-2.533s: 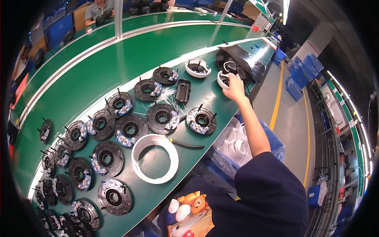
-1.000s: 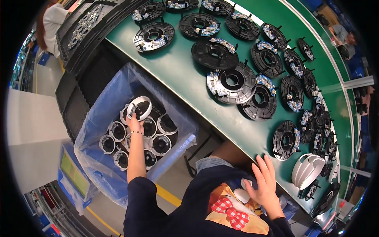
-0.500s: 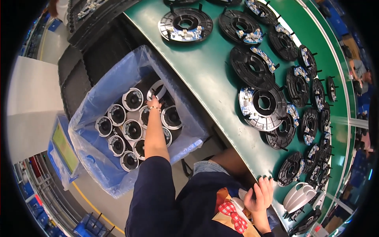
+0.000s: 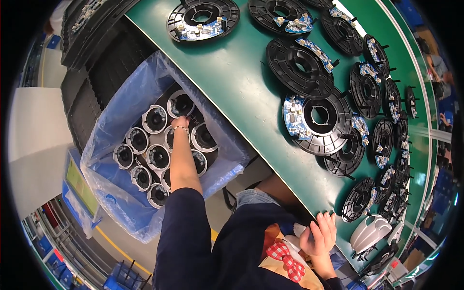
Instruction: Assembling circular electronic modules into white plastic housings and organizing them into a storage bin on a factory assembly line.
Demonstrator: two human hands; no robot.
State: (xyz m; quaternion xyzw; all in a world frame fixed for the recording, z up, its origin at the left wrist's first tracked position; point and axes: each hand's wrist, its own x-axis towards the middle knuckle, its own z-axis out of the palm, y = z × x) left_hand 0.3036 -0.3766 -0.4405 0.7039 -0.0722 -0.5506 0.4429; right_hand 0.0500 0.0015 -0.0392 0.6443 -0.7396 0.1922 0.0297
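Note:
My left hand (image 4: 181, 122) reaches down into a box lined with a blue plastic bag (image 4: 113, 108). Its fingers, partly hidden by the hand's back, are closed at the near rim of a round housing with a white rim and dark centre (image 4: 181, 104). This part lies flat at the box's far right corner. Several similar white-rimmed housings (image 4: 158, 157) sit side by side around my forearm, some partly covered by it. On the edge of the green table (image 4: 232, 92), my right hand (image 4: 321, 237) rests with fingers stretched out, holding nothing.
Several black discs with blue circuit boards (image 4: 205, 19) stand across the green table, some overlapping. A silver-grey curved shell (image 4: 368, 234) lies near my right hand. Black trays (image 4: 96, 29) are stacked beyond the box. A blue bin with a yellow-green panel (image 4: 81, 186) stands to its left.
The white-rimmed housing at my left hand was tilted up and now lies flat among the others. My view has shifted slightly; my right hand stays at the table edge.

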